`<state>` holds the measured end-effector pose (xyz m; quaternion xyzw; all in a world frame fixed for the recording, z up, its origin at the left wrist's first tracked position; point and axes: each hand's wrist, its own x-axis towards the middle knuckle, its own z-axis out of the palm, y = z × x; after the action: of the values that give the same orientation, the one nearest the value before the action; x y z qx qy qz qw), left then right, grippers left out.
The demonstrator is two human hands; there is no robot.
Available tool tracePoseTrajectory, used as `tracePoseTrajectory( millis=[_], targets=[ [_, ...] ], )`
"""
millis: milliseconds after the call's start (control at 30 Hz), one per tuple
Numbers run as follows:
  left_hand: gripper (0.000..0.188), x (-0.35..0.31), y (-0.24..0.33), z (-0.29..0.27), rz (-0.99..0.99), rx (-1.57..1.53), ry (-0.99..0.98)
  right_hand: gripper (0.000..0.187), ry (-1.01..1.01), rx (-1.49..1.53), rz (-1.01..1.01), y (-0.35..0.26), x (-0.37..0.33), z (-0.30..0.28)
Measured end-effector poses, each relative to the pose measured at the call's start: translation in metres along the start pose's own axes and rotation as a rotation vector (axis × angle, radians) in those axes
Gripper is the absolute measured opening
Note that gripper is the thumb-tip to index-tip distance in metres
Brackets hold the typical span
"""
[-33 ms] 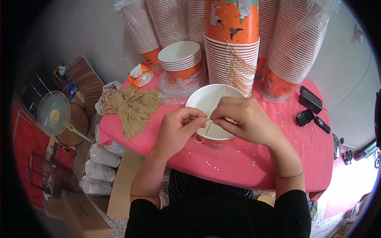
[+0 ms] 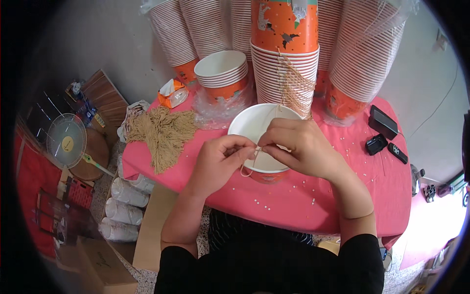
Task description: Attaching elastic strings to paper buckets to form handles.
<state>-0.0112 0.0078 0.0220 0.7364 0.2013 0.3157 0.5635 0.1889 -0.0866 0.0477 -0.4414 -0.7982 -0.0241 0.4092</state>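
Observation:
A white-lined paper bucket (image 2: 247,120) with an orange outside stands on the table's near side. Over its front rim, my left hand (image 2: 223,157) and my right hand (image 2: 299,147) meet, fingertips almost touching. Both pinch a thin beige cord (image 2: 246,175), part of which hangs in a small loop outside the rim by my left fingers. Another stretch of cord runs up the bucket's inside toward the far rim. My fingers hide the spot where the cord is pinched. Directly behind is a tall stack of orange buckets (image 2: 267,73), with many cord loops (image 2: 297,88) draped down its side.
A heap of beige cords (image 2: 164,132) lies left on the pink-covered table (image 2: 303,215). Behind it are a tissue pack (image 2: 172,94) and a short bucket stack (image 2: 223,73). Wrapped stacks (image 2: 364,63) line the wall. A black box (image 2: 383,122) and a remote (image 2: 397,153) lie right.

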Motion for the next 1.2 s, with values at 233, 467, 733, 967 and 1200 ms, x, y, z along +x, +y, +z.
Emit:
tracePoseTrajectory(
  millis=[233, 467, 733, 967, 1200],
  targets=[
    [0.012, -0.005, 0.001, 0.003, -0.026, -0.08, -0.18, 0.014, 0.084, 0.026, -0.043, 0.006, -0.001, 0.01],
    [0.011, -0.007, -0.018, -0.014, -0.134, -0.484, -0.075, 0.03, 0.117, -0.189, -0.264, 0.009, -0.001, 0.017],
    [0.012, -0.011, -0.024, -0.016, -0.218, -0.668, -0.085, 0.016, 0.156, -0.454, -0.496, -0.003, -0.004, 0.034],
    [0.01, -0.015, -0.023, -0.015, -0.23, -0.671, -0.09, 0.022, 0.065, -0.516, -0.462, -0.011, -0.006, 0.029],
    [0.01, -0.018, -0.02, -0.015, -0.214, -0.667, -0.083, 0.015, 0.183, -0.549, -0.491, -0.002, -0.003, 0.035]
  ],
)
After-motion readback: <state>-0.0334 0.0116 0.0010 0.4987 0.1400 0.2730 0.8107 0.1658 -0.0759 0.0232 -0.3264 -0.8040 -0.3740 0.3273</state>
